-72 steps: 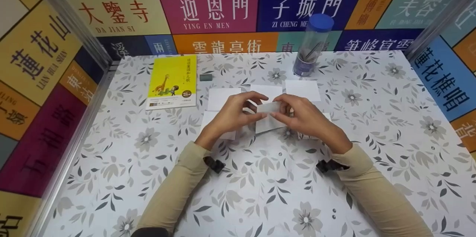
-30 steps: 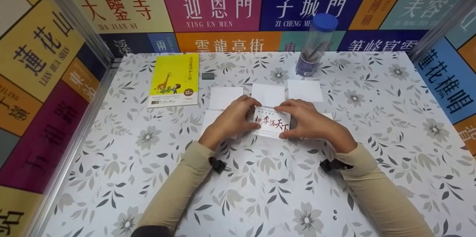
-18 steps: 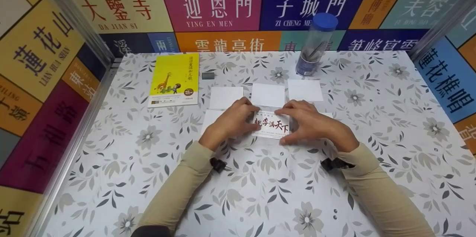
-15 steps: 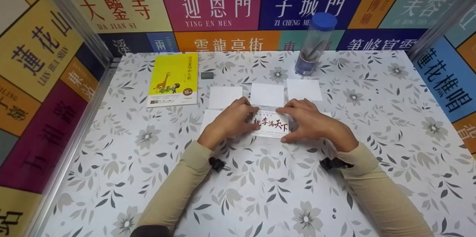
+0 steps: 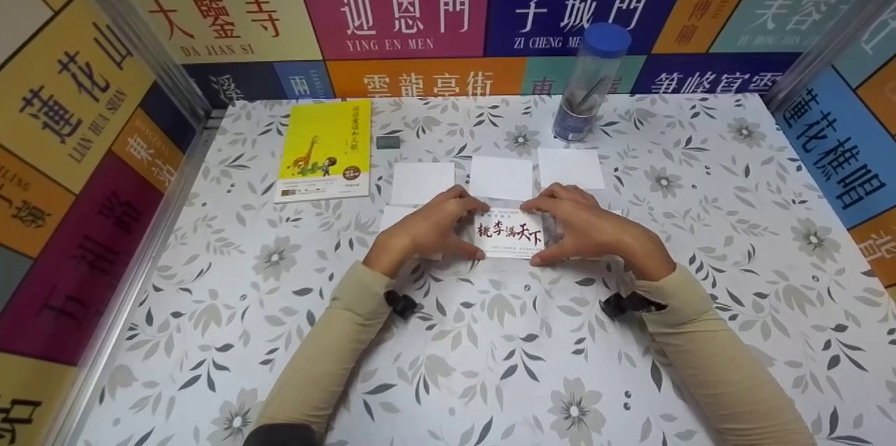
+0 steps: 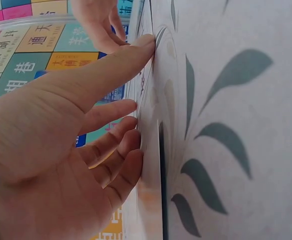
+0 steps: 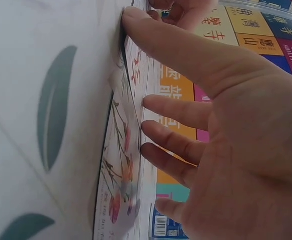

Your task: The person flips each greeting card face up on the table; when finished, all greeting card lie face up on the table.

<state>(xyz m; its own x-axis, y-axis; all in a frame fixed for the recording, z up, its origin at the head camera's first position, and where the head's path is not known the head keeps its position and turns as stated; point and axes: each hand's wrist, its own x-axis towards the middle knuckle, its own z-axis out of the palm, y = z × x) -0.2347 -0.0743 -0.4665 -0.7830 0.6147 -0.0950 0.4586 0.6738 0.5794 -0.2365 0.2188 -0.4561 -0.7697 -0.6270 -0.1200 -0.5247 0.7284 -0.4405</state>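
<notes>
— Paper, is it, between the 2 hands?

— Thin card, white, with a line of red and black brush characters across it. The printed card lies flat on the flowered table, face up, right between the left hand and the right hand.

— How do the hands hold it?

— The left hand pinches the card's left end: its thumb lies along the near edge, its forefinger reaches over the far corner, and the other fingers are loosely curled on a blank card beneath the palm. The right hand mirrors that at the right end, its thumb pressed at the near edge and its fingers spread in a narrow fan over the table. In the right wrist view a card with a flower print lies under those fingers.

— What is around them?

— Just beyond the fingertips sit 3 blank white cards in a row, the middle one straight ahead of the printed card. More blank cards peep out under both hands; how many I cannot tell. Farther off, ahead and to the left of the left hand, lies a yellow book with a giraffe on its cover, and a small grey eraser just right of it. Ahead of the right hand, well apart, stands a clear tube with a blue cap, pens inside it.
</notes>
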